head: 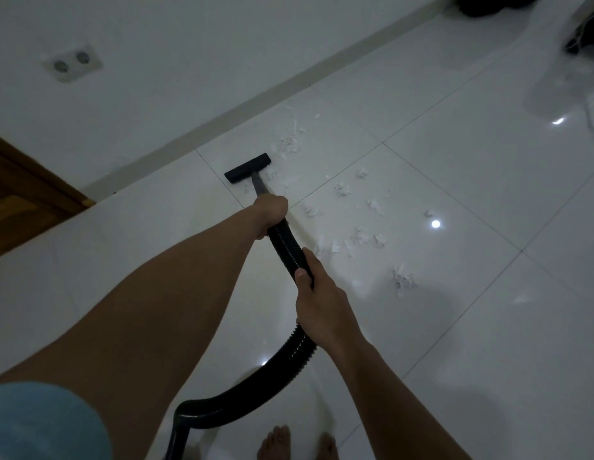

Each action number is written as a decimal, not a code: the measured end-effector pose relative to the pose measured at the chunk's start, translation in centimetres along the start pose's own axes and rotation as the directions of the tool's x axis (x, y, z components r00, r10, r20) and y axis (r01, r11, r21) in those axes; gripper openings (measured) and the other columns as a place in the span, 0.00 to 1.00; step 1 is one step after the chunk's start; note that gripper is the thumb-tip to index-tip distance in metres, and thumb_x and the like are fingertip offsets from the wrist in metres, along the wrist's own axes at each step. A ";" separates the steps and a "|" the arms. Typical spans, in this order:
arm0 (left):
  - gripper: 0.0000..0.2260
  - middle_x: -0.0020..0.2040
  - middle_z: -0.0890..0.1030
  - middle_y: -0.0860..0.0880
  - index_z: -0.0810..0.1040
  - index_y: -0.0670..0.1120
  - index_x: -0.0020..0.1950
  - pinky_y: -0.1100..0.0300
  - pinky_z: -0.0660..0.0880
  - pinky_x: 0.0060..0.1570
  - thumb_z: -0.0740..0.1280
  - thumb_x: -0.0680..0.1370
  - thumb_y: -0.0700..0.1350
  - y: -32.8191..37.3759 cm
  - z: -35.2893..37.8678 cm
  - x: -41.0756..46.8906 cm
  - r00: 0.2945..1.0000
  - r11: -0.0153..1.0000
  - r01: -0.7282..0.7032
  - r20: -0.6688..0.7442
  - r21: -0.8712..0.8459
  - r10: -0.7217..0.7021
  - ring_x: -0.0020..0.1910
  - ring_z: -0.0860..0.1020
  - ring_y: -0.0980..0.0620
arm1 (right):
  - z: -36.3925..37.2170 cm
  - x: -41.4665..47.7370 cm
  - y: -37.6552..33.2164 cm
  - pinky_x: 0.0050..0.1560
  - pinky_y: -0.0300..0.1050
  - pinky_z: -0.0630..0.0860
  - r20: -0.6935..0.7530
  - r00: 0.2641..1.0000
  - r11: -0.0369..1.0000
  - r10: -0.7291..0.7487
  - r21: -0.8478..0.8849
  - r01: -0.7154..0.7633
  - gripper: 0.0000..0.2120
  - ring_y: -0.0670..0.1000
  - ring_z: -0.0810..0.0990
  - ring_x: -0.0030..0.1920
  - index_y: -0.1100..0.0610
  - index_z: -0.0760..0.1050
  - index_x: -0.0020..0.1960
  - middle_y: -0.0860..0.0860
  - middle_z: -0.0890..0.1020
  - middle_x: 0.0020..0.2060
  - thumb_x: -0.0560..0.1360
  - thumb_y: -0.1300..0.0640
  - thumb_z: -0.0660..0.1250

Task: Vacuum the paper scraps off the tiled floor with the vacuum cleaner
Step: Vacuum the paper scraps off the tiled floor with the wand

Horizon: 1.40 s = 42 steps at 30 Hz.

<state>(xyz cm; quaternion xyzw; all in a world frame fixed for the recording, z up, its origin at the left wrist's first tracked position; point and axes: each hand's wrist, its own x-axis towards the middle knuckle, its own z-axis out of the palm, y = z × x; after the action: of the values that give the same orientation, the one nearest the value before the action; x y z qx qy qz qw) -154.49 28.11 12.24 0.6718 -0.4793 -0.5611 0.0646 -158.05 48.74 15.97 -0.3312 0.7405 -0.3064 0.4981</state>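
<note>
Gripping the black wand (260, 187) where it meets the ribbed hose (285, 242), the left hand (270, 210) is curled tight round it just behind the nozzle (247, 167). The right hand (317, 293) is wrapped round the hose further back from the nozzle, thumb lying along the top. The nozzle sits flat on the tiled floor (455, 327), near the skirting board (322, 72) beyond it, with a strip of bare tile between the two. Paper scraps (342, 189) lie to the right of the nozzle: one cluster just off its right end, others spread well apart across the next tile, back toward the person. Left of the nozzle, free floor runs to a wooden door (23, 194). Well behind the nozzle, the hose loops down beside bare feet (279, 443).
</note>
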 end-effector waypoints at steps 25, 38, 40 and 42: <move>0.14 0.42 0.75 0.42 0.65 0.40 0.66 0.48 0.78 0.54 0.57 0.80 0.37 -0.4 9.0 -6.7 0.999 0.994 0.050 -0.005 -0.096 -0.050 0.41 0.77 0.46 | -8.1 -4.9 6.3 0.56 0.51 0.79 0.034 0.998 0.997 -0.051 -0.050 0.053 0.23 0.49 0.81 0.50 0.35 0.51 0.78 0.48 0.79 0.62 0.85 0.45 0.49; 0.07 0.41 0.75 0.41 0.66 0.40 0.57 0.49 0.78 0.51 0.57 0.79 0.36 -2.3 11.9 -11.8 1.000 0.996 0.009 0.019 -0.093 -0.007 0.36 0.76 0.48 | -9.3 -10.6 9.0 0.56 0.48 0.78 -0.010 0.999 0.998 -0.053 -0.040 0.052 0.23 0.49 0.81 0.52 0.37 0.51 0.79 0.49 0.79 0.62 0.85 0.46 0.49; 0.06 0.40 0.75 0.42 0.66 0.40 0.56 0.49 0.78 0.52 0.58 0.79 0.36 -2.7 11.9 -12.8 1.000 0.996 0.004 0.026 -0.092 -0.001 0.37 0.76 0.48 | -9.3 -11.7 9.2 0.51 0.43 0.76 -0.010 0.998 0.998 -0.055 -0.035 0.055 0.23 0.47 0.80 0.49 0.37 0.52 0.79 0.49 0.79 0.63 0.85 0.46 0.49; 0.07 0.41 0.75 0.42 0.66 0.41 0.57 0.50 0.78 0.53 0.58 0.80 0.36 -3.2 11.9 -13.8 0.999 0.997 -0.001 0.034 -0.075 0.004 0.38 0.76 0.48 | -9.1 -12.9 9.3 0.50 0.42 0.75 -0.011 0.999 0.998 -0.050 -0.025 0.050 0.23 0.45 0.80 0.48 0.37 0.52 0.79 0.49 0.78 0.63 0.85 0.47 0.49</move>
<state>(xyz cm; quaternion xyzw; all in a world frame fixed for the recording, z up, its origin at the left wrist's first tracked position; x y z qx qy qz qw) -161.14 45.07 15.44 0.6585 -0.4598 -0.5901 0.0820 -164.68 65.69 18.44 -0.3542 0.7384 -0.3114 0.4819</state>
